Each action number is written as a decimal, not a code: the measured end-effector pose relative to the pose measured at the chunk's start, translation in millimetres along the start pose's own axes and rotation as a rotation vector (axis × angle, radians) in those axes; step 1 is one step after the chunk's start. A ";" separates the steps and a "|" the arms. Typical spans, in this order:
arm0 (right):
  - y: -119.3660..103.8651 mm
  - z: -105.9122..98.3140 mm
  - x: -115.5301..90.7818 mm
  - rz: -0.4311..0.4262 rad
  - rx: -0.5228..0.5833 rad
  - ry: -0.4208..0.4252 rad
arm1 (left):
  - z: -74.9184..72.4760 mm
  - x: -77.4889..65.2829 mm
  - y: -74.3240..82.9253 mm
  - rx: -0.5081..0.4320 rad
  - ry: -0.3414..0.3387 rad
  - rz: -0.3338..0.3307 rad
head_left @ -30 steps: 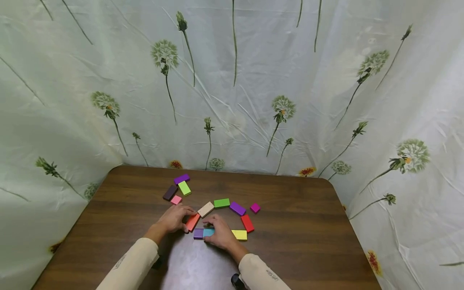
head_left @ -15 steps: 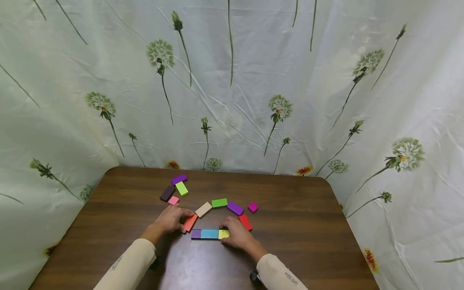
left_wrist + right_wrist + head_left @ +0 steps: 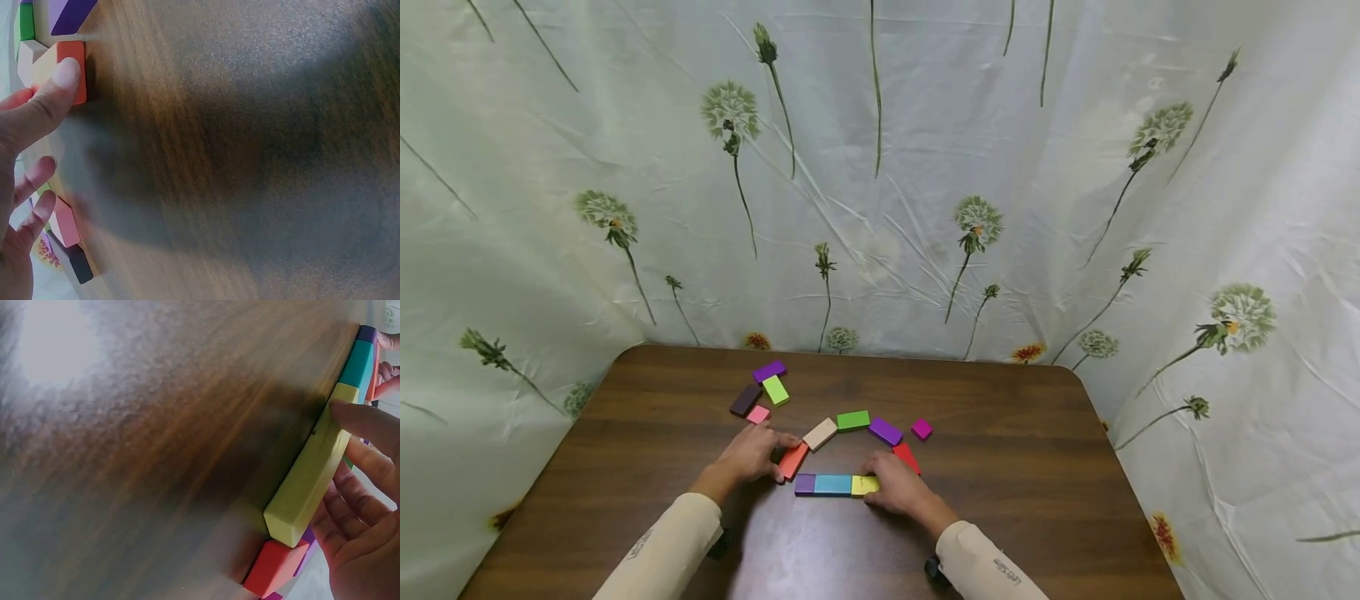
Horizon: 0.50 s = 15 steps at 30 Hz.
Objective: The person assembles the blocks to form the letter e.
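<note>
My left hand [image 3: 748,457] holds an orange-red wooden block [image 3: 793,461] by its sides; in the left wrist view the thumb presses the near end of this orange-red block [image 3: 80,90]. On the right, my right hand [image 3: 898,485] grips a yellow block [image 3: 862,485], thumb in front and fingers behind, hiding its right part. The yellow block meets a blue block [image 3: 833,485], which touches a small purple block [image 3: 805,484]. Beyond this row, a beige block [image 3: 820,433], a green block [image 3: 853,421], a violet block [image 3: 886,431] and a red block [image 3: 906,457] form an arch.
A magenta block [image 3: 922,429] lies apart, behind the red one. At the back left sit a pink block [image 3: 758,414], a dark block [image 3: 746,400], a lime block [image 3: 776,390] and another purple block [image 3: 770,372]. A flowered curtain [image 3: 880,208] borders the brown table [image 3: 1037,500].
My right hand has moved right, from over the blue block to the yellow one, uncovering the blue block. The left hand stays at the orange-red block. The head view has shifted slightly.
</note>
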State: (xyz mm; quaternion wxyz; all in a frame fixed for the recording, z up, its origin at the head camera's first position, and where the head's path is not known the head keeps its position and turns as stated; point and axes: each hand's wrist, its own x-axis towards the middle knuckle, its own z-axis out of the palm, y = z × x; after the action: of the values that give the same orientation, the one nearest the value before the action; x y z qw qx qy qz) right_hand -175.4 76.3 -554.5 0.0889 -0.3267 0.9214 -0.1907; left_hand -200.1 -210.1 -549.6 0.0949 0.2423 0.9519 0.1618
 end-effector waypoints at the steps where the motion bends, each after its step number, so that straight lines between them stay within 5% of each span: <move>1: 0.7 -0.2 0.2 -0.008 0.006 0.007 | -0.1 0.3 0.5 0.000 -0.001 -0.006; 5: 6.3 3.4 0.7 -0.060 0.013 0.038 | -0.3 0.6 1.3 -0.014 -0.009 -0.023; 15: -1.0 -0.8 0.5 0.011 0.017 -0.011 | 0.7 1.1 -0.7 -0.044 -0.023 -0.044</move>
State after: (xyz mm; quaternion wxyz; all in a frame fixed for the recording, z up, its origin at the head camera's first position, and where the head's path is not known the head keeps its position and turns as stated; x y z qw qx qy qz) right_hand -175.4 75.5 -553.4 0.0980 -0.3221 0.9209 -0.1963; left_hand -201.2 -210.0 -550.6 0.1149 0.2209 0.9521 0.1776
